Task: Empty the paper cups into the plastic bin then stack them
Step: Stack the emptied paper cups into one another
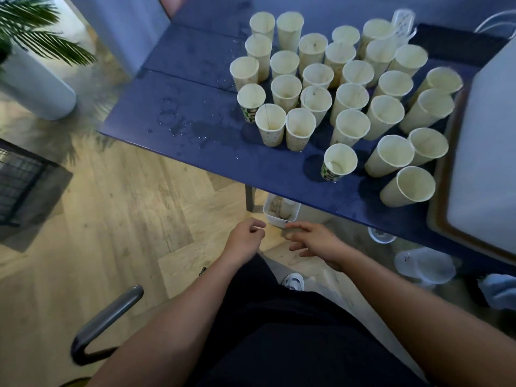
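Several upright paper cups [340, 162] crowd the right half of a dark blue table [195, 113]; most look pale inside, some with residue at the bottom. A small white plastic bin [280, 220] with brownish contents sits on the floor under the table's front edge. My left hand [245, 238] hovers just left of the bin, fingers loosely curled and holding nothing. My right hand [315, 241] is just right of the bin, fingers spread, one fingertip close to its rim. Neither hand holds a cup.
Water drops and wet patches [184, 124] lie on the table's left part. A large tray with a white box [485, 152] fills the right edge. Clear plastic containers [424, 265] stand on the floor under the table. A chair armrest [107, 322] is at lower left, a potted plant [30, 65] at far left.
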The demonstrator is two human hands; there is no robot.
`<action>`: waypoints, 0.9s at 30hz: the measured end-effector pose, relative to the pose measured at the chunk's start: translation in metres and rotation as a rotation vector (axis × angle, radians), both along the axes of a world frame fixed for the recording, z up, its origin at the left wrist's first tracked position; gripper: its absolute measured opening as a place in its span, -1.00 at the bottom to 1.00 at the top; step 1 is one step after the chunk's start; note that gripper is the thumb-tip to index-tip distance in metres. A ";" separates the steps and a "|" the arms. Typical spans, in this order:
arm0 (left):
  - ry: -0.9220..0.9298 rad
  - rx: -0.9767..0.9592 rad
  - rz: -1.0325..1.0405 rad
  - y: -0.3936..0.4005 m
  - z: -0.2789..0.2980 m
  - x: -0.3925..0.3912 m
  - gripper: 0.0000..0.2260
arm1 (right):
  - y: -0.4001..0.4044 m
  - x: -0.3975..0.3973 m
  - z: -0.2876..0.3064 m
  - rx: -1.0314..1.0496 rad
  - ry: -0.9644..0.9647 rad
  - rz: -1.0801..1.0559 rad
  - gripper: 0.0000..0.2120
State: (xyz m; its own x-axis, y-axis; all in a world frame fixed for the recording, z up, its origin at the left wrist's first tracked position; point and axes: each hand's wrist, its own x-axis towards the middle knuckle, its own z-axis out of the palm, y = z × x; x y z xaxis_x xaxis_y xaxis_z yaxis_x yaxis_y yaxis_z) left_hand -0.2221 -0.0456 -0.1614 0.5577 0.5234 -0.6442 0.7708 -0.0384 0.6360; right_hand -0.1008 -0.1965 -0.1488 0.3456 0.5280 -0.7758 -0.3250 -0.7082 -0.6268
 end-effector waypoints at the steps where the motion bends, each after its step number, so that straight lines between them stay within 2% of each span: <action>1: -0.024 0.001 0.006 0.000 0.006 0.001 -0.83 | 0.000 0.002 0.006 0.021 -0.004 -0.027 -0.67; 7: -0.137 0.048 0.004 0.000 0.039 0.009 -0.86 | 0.008 0.012 0.033 0.147 -0.023 -0.180 -0.81; 10: -0.197 0.064 -0.008 0.001 0.051 0.011 -0.87 | 0.013 0.016 0.049 0.185 -0.083 -0.189 -0.83; 18: -0.271 0.062 -0.002 0.035 0.060 0.027 -0.83 | 0.052 0.041 0.088 0.259 -0.421 -0.031 -0.83; 27: -0.324 0.113 -0.080 0.117 0.069 0.071 -0.79 | 0.135 0.080 0.113 0.088 -0.924 0.176 -0.73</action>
